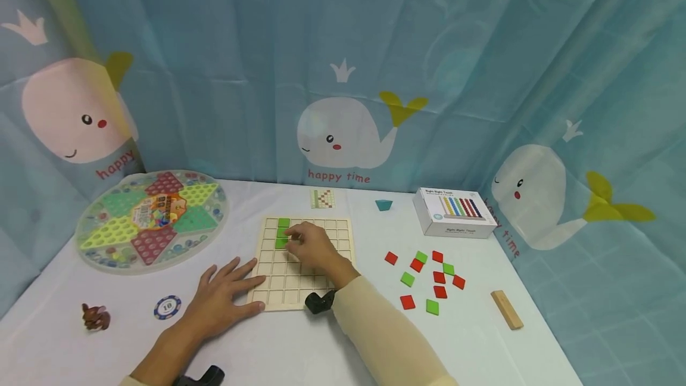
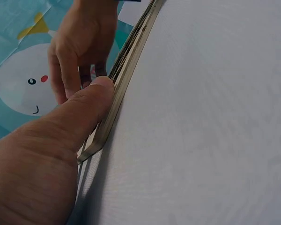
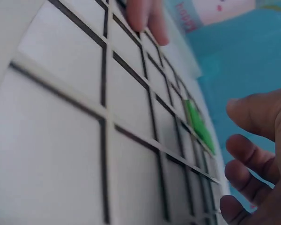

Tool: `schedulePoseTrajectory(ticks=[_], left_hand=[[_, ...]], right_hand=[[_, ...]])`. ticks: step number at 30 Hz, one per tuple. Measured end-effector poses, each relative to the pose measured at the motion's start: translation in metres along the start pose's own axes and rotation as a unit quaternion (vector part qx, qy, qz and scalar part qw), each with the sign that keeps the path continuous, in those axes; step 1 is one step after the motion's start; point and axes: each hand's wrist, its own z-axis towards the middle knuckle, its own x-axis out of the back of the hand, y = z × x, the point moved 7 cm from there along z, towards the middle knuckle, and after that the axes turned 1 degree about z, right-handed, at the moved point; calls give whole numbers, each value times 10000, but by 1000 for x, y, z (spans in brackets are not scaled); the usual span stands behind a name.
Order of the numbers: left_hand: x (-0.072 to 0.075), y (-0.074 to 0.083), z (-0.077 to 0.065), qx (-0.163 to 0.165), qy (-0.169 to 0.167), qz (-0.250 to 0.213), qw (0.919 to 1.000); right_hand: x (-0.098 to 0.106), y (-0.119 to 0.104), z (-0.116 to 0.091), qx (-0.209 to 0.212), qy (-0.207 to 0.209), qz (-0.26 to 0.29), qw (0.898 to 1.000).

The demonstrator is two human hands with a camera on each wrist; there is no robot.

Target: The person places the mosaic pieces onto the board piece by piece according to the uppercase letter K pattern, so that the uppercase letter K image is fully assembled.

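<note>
A wooden grid board (image 1: 275,297) lies on the white table, with green square tiles (image 1: 281,243) in a column near its far left corner. My right hand (image 1: 313,247) hovers over the board beside these tiles. In the right wrist view its thumb and fingers are bent and apart, and no tile shows between them. My left hand (image 1: 227,296) is spread flat at the board's left side, its fingertips touching the edge; the left wrist view shows its thumb (image 2: 91,101) against the near edge. Loose red tiles (image 1: 407,302) and green tiles (image 1: 432,307) lie scattered right of the board.
A small pattern card (image 1: 323,199) and a teal block (image 1: 383,205) lie behind the board. At back right stands a white box (image 1: 455,213); a wooden block (image 1: 506,310) lies right. A round game board (image 1: 152,219), a poker chip (image 1: 168,307) and a brown figurine (image 1: 96,317) sit left.
</note>
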Motion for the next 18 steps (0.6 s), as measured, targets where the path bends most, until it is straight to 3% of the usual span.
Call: schedulePoseTrajectory(ticks=[3, 9, 18], left_hand=[[-1, 1, 0, -5, -3, -44, 10000], [0, -1, -1, 36, 3, -68, 10000], [-2, 1, -2, 60, 62, -177, 9998]], right_hand=[[13, -3, -7, 43, -17, 74, 10000], [38, -15, -24, 619, 16, 38, 9981], [88, -16, -72, 1215, 143, 199, 9923]])
